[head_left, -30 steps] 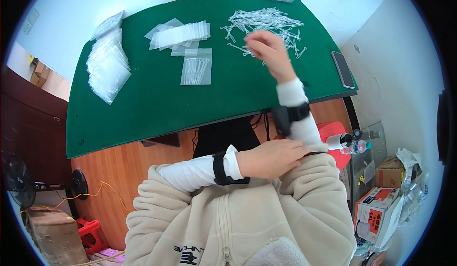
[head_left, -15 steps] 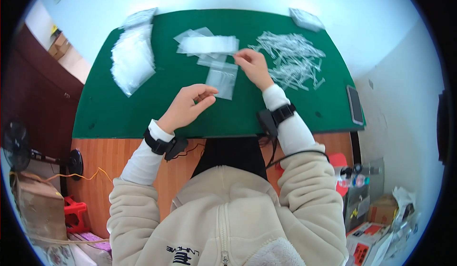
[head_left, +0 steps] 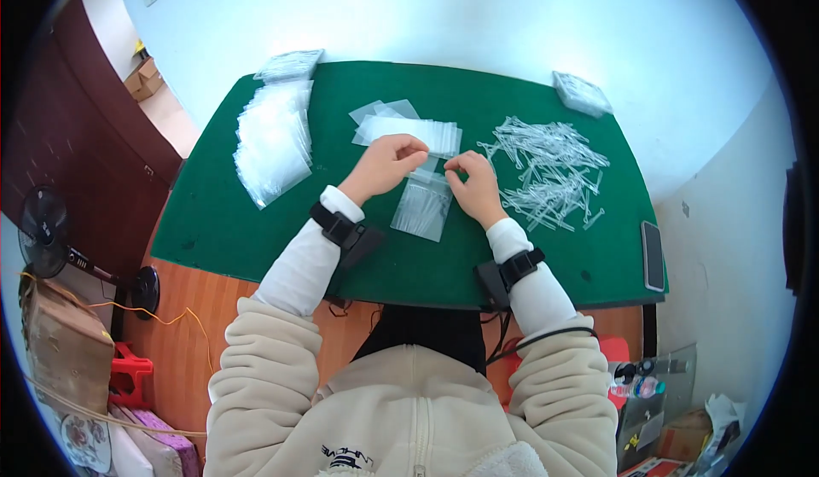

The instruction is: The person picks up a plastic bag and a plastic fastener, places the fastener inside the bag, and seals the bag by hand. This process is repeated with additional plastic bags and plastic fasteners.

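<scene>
A clear zip bag (head_left: 421, 210) lies flat on the green table, with thin clear pieces showing through it. My left hand (head_left: 386, 168) is over its far end, fingers curled in toward the thumb. Close by on the right, my right hand (head_left: 474, 189) has its thumb and fingertips drawn together near the bag's far right corner. What either fingertip grip holds, if anything, is too small to make out. Just beyond both hands is an overlapping pile of clear and whitish bags (head_left: 409, 129). A heap of small clear plastic sticks (head_left: 550, 170) lies right of my right hand.
At the left, many clear bags (head_left: 271, 146) are fanned out, with a bundle (head_left: 290, 66) behind them. Another clear bundle (head_left: 583, 93) sits at the far right corner. A phone (head_left: 653, 257) lies by the right edge. A fan (head_left: 51, 229) stands on the floor at left.
My left hand has moved forward and right, from beside the bag to its far end, its fingers more closed. My right hand has shifted only slightly. The whole view has tilted up.
</scene>
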Demonstrator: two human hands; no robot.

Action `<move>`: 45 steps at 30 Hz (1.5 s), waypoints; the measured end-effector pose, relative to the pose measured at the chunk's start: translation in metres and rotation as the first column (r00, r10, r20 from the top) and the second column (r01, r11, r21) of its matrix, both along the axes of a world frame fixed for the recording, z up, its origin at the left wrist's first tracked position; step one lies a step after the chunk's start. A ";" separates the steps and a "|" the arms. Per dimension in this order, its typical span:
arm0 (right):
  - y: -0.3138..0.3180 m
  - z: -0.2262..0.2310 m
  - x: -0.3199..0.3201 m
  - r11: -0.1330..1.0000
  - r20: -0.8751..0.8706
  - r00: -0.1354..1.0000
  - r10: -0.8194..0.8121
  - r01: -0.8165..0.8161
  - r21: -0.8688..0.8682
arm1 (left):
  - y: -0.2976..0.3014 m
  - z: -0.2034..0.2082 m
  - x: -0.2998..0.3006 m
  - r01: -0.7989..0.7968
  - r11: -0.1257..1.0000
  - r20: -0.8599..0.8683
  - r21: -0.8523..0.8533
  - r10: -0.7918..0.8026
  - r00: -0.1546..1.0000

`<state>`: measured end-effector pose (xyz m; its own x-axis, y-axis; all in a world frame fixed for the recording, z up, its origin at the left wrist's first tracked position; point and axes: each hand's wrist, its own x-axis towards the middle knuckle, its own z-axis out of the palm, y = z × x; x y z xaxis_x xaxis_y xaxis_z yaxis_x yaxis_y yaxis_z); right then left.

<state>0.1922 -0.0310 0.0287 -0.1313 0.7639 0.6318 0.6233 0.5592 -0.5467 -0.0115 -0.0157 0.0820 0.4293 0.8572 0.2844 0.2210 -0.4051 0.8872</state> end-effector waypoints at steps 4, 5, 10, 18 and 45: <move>0.013 -0.002 0.005 1.000 0.038 0.999 -0.030 0.031 -0.007 | 0.033 -0.021 0.006 -0.002 0.999 -0.021 0.051 0.003 1.000; 0.019 -0.001 0.009 0.998 0.098 0.993 -0.064 0.066 -0.015 | 0.039 -0.028 0.006 -0.036 0.998 0.009 0.045 0.035 0.999; 0.038 -0.008 0.020 0.982 0.289 0.949 -0.129 0.163 -0.098 | 0.055 -0.049 0.011 -0.094 0.992 -0.032 0.078 0.097 0.995; 0.053 -0.060 0.036 0.986 0.187 0.982 0.000 0.031 -0.164 | 0.061 -0.097 0.031 -0.090 0.957 -0.144 0.274 0.133 0.981; 0.068 -0.138 0.094 0.958 0.395 0.915 0.082 0.036 -0.284 | 0.072 -0.180 0.081 0.078 0.976 -0.421 0.201 0.014 0.907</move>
